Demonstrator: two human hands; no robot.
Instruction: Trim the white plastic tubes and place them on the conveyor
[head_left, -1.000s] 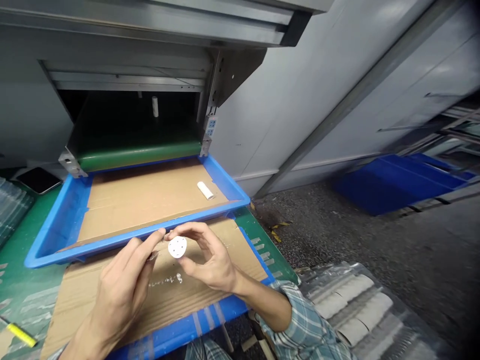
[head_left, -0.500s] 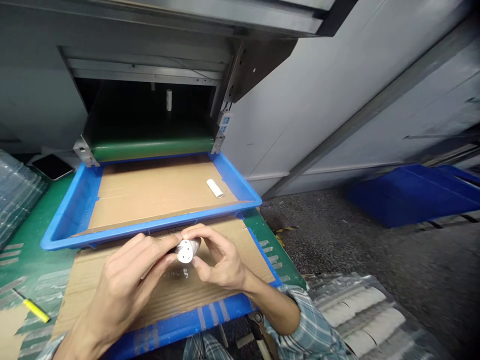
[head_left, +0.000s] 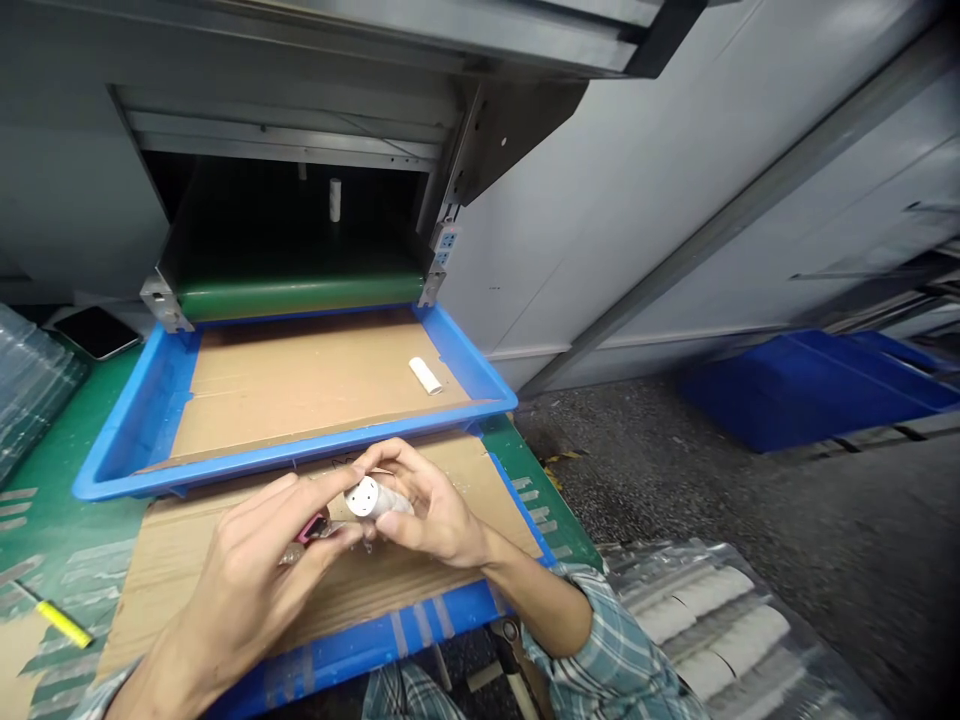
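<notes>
A factory line, shown by its green conveyor belt (head_left: 300,297).

Fingers over the work, edges cutting off the rest

The right hand (head_left: 427,510) covers much of the white cylinder (head_left: 377,498), leaving mainly its holed end showing. Under the fingers of the left hand (head_left: 240,570), a small pink piece (head_left: 313,528) is too hidden to identify. The yellow-tipped tool (head_left: 64,625) is too small to name, and the bagged white tubes (head_left: 720,620) run blurred off the bottom edge.
</notes>
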